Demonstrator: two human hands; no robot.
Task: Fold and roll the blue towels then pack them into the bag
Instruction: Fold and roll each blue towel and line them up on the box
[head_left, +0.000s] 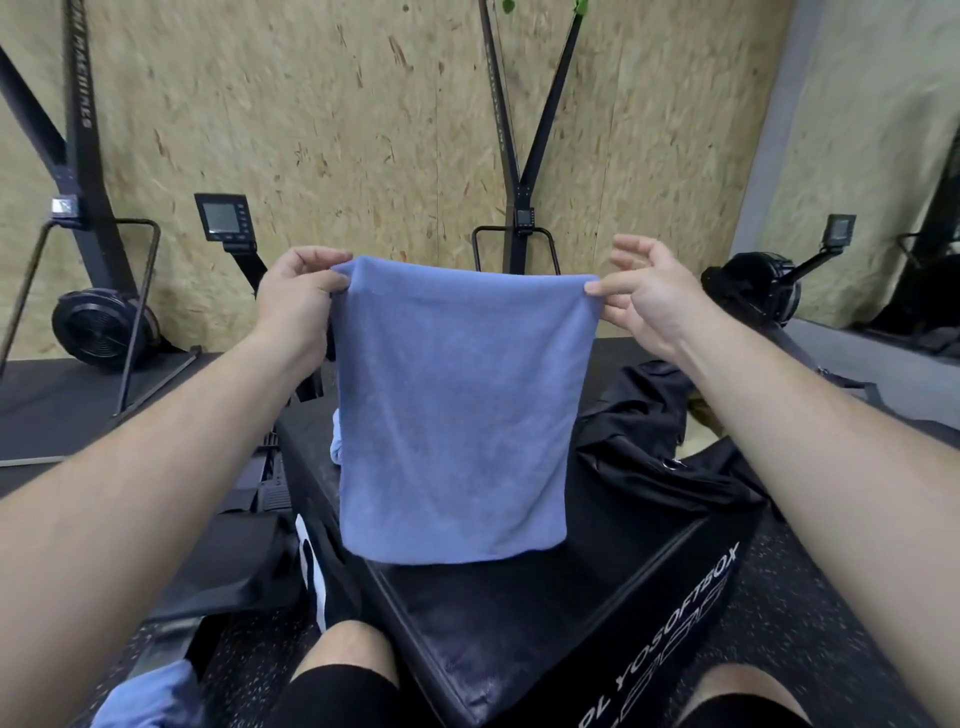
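Here, the left hand (298, 299) and right hand (644, 299) are each pinching a top corner of the blue towel (457, 405) between thumb and fingers (317, 258), and it is hanging flat above the black box (519, 613), while the black bag (644, 431) is lying at its far right.

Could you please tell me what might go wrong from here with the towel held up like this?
1. The right hand pinches its corner of the towel with fingertips only, the other fingers splayed. That corner could slip and the fold fall open, though the left hand grips more fully.
2. The towel hides much of the box and hangs right by the bag, so lowering it might drape it over the bag.
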